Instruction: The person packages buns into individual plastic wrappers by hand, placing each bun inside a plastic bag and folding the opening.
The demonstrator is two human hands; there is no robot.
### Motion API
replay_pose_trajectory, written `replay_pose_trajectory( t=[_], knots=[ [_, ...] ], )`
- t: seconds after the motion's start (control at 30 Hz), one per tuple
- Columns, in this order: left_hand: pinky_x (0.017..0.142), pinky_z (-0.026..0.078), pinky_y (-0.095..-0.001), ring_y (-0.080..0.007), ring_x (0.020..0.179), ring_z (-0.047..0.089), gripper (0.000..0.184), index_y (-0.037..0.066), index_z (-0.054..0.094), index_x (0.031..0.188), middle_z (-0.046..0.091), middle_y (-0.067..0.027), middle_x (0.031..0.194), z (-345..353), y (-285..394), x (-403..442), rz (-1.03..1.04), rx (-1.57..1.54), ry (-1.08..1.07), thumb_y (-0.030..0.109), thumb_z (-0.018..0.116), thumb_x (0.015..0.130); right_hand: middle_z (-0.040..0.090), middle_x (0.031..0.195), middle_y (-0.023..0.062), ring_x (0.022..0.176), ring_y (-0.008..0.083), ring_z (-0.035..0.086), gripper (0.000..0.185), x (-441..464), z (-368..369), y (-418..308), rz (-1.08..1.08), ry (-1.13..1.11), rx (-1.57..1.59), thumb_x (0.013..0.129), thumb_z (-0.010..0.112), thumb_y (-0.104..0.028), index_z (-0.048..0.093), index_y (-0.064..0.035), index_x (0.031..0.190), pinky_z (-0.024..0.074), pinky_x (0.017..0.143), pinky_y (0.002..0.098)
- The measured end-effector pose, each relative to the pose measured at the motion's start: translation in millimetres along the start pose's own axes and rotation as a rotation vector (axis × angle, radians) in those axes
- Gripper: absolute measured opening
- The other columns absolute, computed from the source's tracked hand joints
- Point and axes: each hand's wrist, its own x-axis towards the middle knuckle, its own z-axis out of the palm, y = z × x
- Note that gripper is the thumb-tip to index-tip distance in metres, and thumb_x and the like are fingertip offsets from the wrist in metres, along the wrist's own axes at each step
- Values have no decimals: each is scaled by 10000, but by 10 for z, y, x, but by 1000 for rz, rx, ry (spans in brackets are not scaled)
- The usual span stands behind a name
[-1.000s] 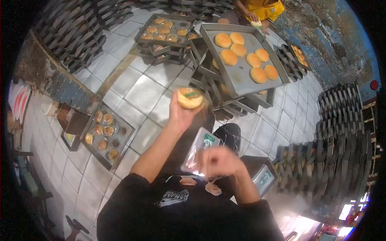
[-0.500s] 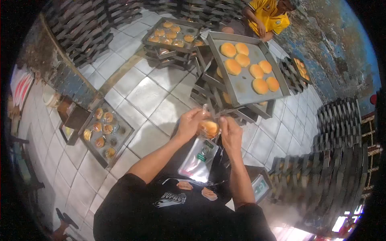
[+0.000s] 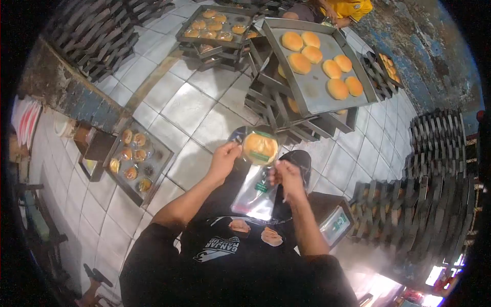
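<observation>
A round golden bun (image 3: 261, 148) in a clear plastic bag with green print is held up between my two hands. My left hand (image 3: 224, 161) pinches the bag's left edge. At the lower right corner of the bag, the fingers of my right hand (image 3: 287, 178) are closed; they are slightly blurred. Below the bun, a stack of flat clear bags (image 3: 257, 194) with a green label lies on my lap. Just beyond my hands, a metal tray (image 3: 312, 97) with several unwrapped buns (image 3: 299, 63) rests on stacked trays.
Bagged buns fill part of a tray (image 3: 123, 176) at left and another tray (image 3: 197, 42) at the back. Tall stacks of dark trays (image 3: 409, 215) stand at right. A box with more packaging (image 3: 335, 225) sits by my right arm. Someone in a yellow shirt (image 3: 353, 7) sits beyond.
The bagged bun has turned so its printed face shows, and it has risen slightly. My left hand has shifted left, my right hand a little lower. The view has tilted down.
</observation>
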Motion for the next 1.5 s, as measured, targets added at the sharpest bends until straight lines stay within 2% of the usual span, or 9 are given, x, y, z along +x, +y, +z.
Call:
replay_pose_trajectory(
  t=[0.2, 0.27, 0.4, 0.57, 0.67, 0.77, 1.0, 1.33, 1.5],
  knots=[
    [848, 491, -266, -101, 900, 613, 192, 59, 695, 1120, 680, -4, 935, 265, 541, 186, -104, -218, -85, 216, 643, 1023, 733, 1092, 121, 831, 189, 693, 160, -158, 98, -410, -315, 33, 308, 1002, 646, -162, 714, -20, 975, 581, 771, 349],
    [918, 523, -326, -145, 1013, 637, 328, 86, 618, 1277, 676, -40, 1072, 393, 489, 242, 16, -312, -43, 319, 613, 1046, 718, 1147, 153, 870, 229, 705, 105, -340, 150, -857, -966, 334, -732, 957, 694, -131, 705, -27, 945, 582, 821, 391],
    [1167, 411, -484, -341, 1356, 534, 603, 93, 430, 1520, 495, -166, 1536, 332, 719, 68, -339, -1164, -409, 500, 423, 1076, 696, 1213, 162, 1196, 301, 641, 163, -514, 278, -1039, -1128, -51, -1103, 879, 738, -74, 691, -38, 1030, 474, 1082, 458],
    [1226, 322, -457, -292, 1482, 409, 639, 39, 370, 1564, 388, -164, 1626, 192, 880, -404, -219, -881, -559, 396, 497, 1049, 662, 1313, 76, 1256, 215, 582, 492, -430, 440, -632, -529, 18, 82, 912, 776, -231, 627, -15, 1328, 436, 1123, 406],
    [1234, 297, -429, -268, 1513, 365, 650, 16, 347, 1570, 374, -157, 1640, -3, 807, -421, 277, -296, -432, 375, 508, 1053, 665, 1302, 79, 1217, 197, 600, 476, -388, 146, -342, 31, -616, -182, 956, 743, -280, 628, -27, 1342, 487, 1058, 362],
    [1188, 352, -412, -269, 1439, 454, 558, 11, 410, 1526, 488, -177, 1547, -190, 822, -262, 118, -557, -246, 325, 509, 1076, 726, 1115, 52, 1024, 144, 679, 458, -364, 257, -153, 235, -796, -290, 954, 745, -258, 637, -23, 1332, 541, 917, 299],
    [1023, 479, -346, -194, 1199, 612, 437, 54, 506, 1453, 629, -121, 1365, -246, 464, -116, -42, -424, -48, 267, 540, 1074, 319, 1606, 277, 1399, 386, 495, 738, -577, 946, -1301, -88, -470, 987, 1004, 636, -386, 292, -131, 1606, 618, 987, 403],
    [1062, 467, -380, -263, 1237, 607, 512, 11, 532, 1436, 609, -157, 1388, -63, 492, -361, 271, -4, -238, 173, 670, 970, 563, 1367, 300, 1316, 400, 560, 577, -1167, 880, -1168, -34, -1163, 672, 1011, 670, -337, 480, -34, 1464, 542, 963, 444],
    [1160, 398, -480, -375, 1435, 446, 524, 67, 602, 1387, 512, -157, 1514, 36, 572, -592, 683, 745, -326, 193, 705, 889, 671, 1199, 208, 1153, 366, 624, 494, -1104, 663, -1009, -373, -786, -49, 955, 733, -259, 576, -35, 1366, 504, 979, 436]
  ],
)
